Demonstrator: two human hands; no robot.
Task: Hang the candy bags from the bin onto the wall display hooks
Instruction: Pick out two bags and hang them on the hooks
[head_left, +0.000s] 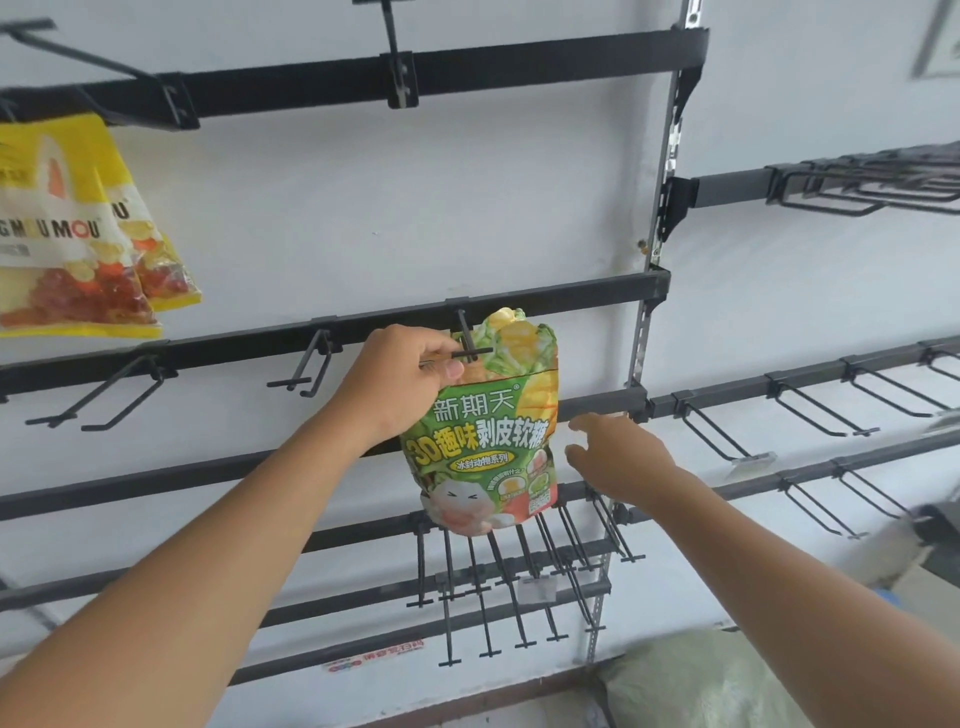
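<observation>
**While one green bag is going up, most hooks are waiting**

As the left hand (410, 379) is pinching the top of the green candy bag (483, 441) against a hook (467, 343) on the middle rail (571, 293), the job is looking barely begun. That hook's cross-tipped end is showing in front of the bag's folded top, so the bag is seemingly being threaded on; whether its hole is already over the wire, I cannot tell. Fingers spread and holding nothing, the right hand (618, 457) is hovering just beside the bag's right edge, apparently not touching it. Two yellow bags (67, 234) are hanging, one behind the other, from the top rail (519, 60) at far left, so a little is done. Yet the neighbouring hooks (306, 364) and the crowded lower hooks (483, 597) are carrying nothing, so plenty is remaining.

Since the bin is not appearing in view, I am unable to judge how many bags are waiting. At bottom right a pale green sack (701, 675) is lying, its contents hidden. Red and orange candies are showing through the yellow bags' clear windows.
</observation>
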